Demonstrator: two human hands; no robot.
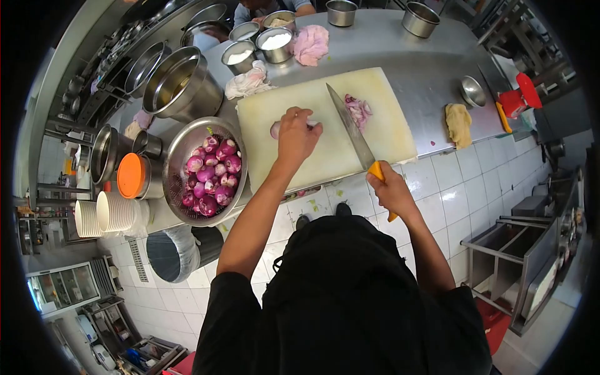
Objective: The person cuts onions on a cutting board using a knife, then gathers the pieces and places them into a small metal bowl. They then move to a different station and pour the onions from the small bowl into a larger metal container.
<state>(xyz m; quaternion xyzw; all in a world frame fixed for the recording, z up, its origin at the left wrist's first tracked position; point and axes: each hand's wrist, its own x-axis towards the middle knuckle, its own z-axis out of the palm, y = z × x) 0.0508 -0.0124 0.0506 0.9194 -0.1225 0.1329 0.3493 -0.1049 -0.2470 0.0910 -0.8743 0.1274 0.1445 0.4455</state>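
On the large pale cutting board (pixel 294 169), my left hand (pixel 298 134) is curled over a cut onion (pixel 275 129), whose pale purple edges show on both sides of the fingers. My right hand (pixel 390 189) grips the yellow handle of a long kitchen knife (pixel 350 120) near the board's front edge. Its blade lies across the board, pointing away from me, apart from my left hand. Just right of the blade is a small pile of chopped red onion (pixel 358 112). Left of the board, a perforated metal colander (pixel 172 165) holds several peeled purple onions (pixel 205 174).
A deep steel pot (pixel 181 87), orange-lidded container (pixel 131 176) and stacked paper cups (pixel 115 212) stand left. Behind the board are steel tubs of white contents (pixel 275 41) and cloths (pixel 310 45). A yellow cloth (pixel 459 125), metal bowl (pixel 473 92) and red scale (pixel 520 97) sit right. Another person (pixel 269 7) is opposite.
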